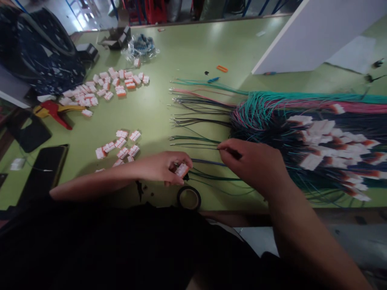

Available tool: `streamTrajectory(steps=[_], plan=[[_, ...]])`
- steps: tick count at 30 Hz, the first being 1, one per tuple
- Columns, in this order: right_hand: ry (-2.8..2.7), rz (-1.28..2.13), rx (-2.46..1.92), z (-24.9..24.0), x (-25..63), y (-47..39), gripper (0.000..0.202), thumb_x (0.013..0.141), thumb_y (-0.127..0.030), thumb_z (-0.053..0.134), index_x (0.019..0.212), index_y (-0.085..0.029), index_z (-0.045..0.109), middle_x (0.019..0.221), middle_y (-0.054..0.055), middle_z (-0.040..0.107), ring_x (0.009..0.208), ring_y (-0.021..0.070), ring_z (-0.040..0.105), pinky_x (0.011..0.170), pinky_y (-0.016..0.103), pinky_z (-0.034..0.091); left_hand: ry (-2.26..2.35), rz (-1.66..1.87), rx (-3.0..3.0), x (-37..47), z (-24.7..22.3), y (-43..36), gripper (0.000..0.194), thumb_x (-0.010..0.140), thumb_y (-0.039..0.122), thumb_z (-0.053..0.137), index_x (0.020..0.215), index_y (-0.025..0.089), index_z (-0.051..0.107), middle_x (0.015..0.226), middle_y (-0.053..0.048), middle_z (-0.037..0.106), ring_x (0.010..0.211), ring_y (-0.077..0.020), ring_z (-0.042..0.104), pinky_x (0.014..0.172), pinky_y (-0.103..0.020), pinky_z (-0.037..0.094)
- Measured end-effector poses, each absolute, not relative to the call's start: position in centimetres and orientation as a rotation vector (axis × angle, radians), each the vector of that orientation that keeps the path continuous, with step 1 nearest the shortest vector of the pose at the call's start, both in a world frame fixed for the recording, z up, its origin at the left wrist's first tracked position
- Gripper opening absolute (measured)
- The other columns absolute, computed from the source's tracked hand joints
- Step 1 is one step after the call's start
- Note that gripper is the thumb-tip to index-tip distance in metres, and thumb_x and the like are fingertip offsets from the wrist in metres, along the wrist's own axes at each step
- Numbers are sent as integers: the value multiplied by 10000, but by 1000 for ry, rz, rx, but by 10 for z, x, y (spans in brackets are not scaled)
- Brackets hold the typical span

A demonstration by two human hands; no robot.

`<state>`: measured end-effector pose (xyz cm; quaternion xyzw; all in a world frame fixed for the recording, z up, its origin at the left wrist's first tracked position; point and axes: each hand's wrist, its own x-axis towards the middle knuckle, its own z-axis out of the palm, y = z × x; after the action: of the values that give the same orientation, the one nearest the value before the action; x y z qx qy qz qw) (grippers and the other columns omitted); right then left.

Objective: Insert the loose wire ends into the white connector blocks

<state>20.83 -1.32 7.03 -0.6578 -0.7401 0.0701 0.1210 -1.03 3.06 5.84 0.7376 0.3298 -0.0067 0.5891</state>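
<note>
In my left hand [173, 168] is a white and orange connector housing [182, 170], gripped between thumb and fingers above the table's near side. My right hand [254, 161] pinches at a dark thin wire [208, 147] among the spread wire ends, its thumb and forefinger pressed together. Fanned wires with bare terminals [173, 139] point left from a large bundle of green, pink and black wires [266, 106]. Many housings [326, 141] lie on that bundle, right of my right hand. A small group of loose housings [121, 143] lies left of my left hand.
A roll of black tape [198, 197] lies near the front edge. Red and yellow pliers [56, 112], a pile of housings [87, 94] and a dark phone-like slab [42, 173] are at the left. A white panel [302, 36] stands at the back right.
</note>
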Motion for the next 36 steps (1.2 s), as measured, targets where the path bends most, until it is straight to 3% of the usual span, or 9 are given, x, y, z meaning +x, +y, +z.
streamTrajectory(steps=[4, 10, 18, 36], plan=[[-1985, 561, -1543, 79, 197, -19, 197, 808, -319, 509, 843, -249, 690, 767, 7, 699, 674, 151, 613, 573, 252, 411, 760, 157, 1354, -9, 51, 33, 351, 645, 117, 669, 970, 136, 540, 685, 50, 539, 565, -68, 539, 515, -188, 427], [-1931, 781, -1353, 73, 180, -21, 214, 818, -355, 517, 820, -229, 690, 717, -1, 679, 601, 119, 581, 543, 232, 410, 682, 314, 954, -8, 38, 36, 309, 711, 105, 662, 1006, 117, 570, 753, -2, 609, 592, -79, 609, 558, -195, 489], [-2022, 494, -1560, 63, 184, -23, 173, 774, -251, 508, 662, -215, 636, 538, -20, 576, 519, 102, 492, 482, 231, 306, 578, 454, 843, -11, 17, 38, 271, 775, 133, 652, 1037, 168, 595, 758, 3, 637, 638, -85, 639, 644, -213, 524], [-2184, 11, -1630, 56, 176, -29, 261, 787, -274, 457, 568, -214, 588, 483, 7, 511, 503, 124, 454, 496, 270, 245, 591, 453, 792, -8, 20, 36, 319, 744, 190, 704, 1033, 149, 575, 753, 0, 632, 621, -87, 635, 615, -214, 520]])
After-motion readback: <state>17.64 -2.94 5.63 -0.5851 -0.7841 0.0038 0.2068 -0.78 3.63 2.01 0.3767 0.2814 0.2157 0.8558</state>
